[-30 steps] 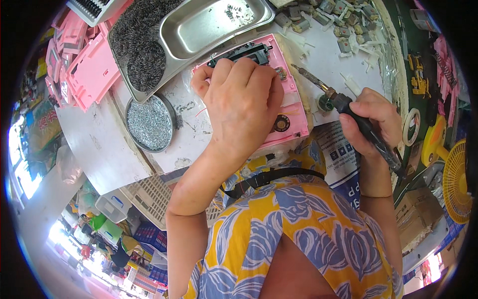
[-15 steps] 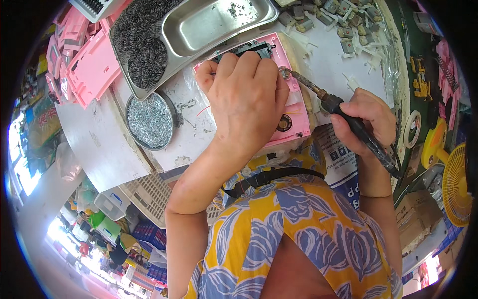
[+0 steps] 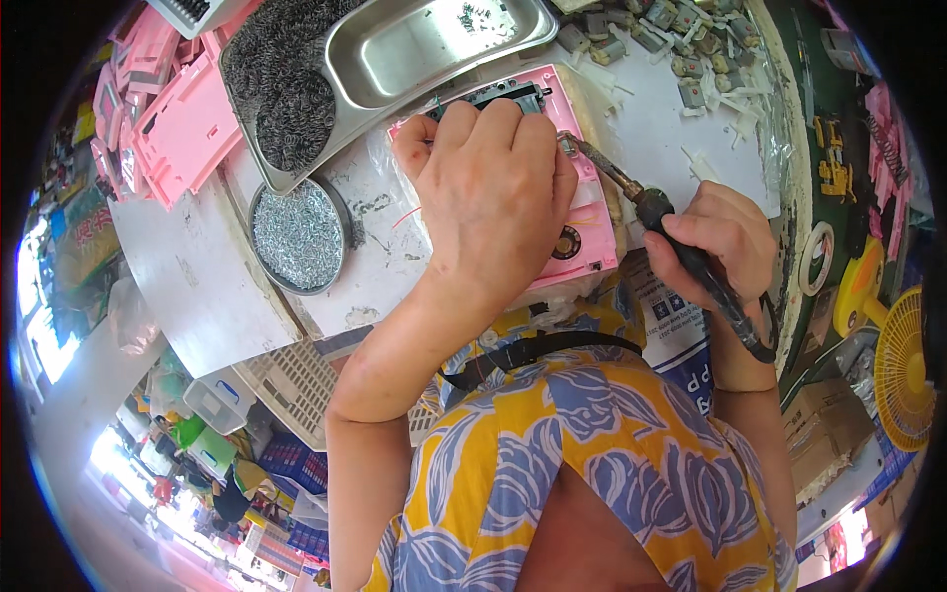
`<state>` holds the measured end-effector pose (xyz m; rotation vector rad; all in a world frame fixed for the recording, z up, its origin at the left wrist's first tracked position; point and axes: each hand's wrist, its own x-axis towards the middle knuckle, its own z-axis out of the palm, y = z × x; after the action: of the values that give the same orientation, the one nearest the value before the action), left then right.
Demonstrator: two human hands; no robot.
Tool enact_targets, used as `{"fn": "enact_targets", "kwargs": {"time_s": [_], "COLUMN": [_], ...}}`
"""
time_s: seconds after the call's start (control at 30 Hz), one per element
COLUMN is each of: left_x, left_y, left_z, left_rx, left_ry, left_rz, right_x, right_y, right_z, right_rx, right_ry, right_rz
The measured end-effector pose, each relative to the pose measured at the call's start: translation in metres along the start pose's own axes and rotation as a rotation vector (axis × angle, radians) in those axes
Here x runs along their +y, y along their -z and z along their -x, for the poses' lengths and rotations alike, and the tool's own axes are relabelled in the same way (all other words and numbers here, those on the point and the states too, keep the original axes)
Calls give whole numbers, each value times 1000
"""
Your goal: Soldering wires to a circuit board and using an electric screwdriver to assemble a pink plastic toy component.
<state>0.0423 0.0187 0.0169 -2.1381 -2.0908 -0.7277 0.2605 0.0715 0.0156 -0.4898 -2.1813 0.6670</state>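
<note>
My right hand is closed around the black handle of a soldering iron. The iron's metal tip points left, to a small metal part on a pink plastic housing. Over that housing arches my left hand, back up and fingers bent down. Its fingertips are hidden, so what they grip cannot be seen. A dark mechanism shows along the housing's far edge, beyond my knuckles. A round dark part sits in the near half of the housing. One thin red wire sticks out left of my wrist.
Left of the housing stands a round dish of small metal pins. Behind it, a metal tray holds dark springs. Pink plastic shells are piled far left, small motors far right. A yellow fan stands at right.
My right hand has shifted slightly left, and the rear end of the iron has swung left and down. The left hand has barely moved and stays over the housing.
</note>
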Motion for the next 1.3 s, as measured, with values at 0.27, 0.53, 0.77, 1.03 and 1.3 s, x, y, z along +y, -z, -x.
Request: {"fn": "enact_targets", "kwargs": {"time_s": [0.27, 0.53, 0.77, 1.03, 1.3], "left_x": [1, 1, 0, 0, -1], "left_y": [3, 2, 1, 1, 2], "left_z": [-1, 1, 1, 1, 2], "left_rx": [-14, -1, 20, 19, 10], "left_ry": [1, 0, 4, 5, -7], "left_rz": [-1, 14, 15, 21, 21], "right_x": [1, 2, 1, 0, -2], "right_y": [10, 5, 3, 0, 6], "right_z": [0, 0, 0, -2, -8], "right_rx": [69, 58, 42, 16, -22], "right_ry": [-3, 7, -12, -8, 6], "right_rz": [-45, -63, -63, -26, -22]}}
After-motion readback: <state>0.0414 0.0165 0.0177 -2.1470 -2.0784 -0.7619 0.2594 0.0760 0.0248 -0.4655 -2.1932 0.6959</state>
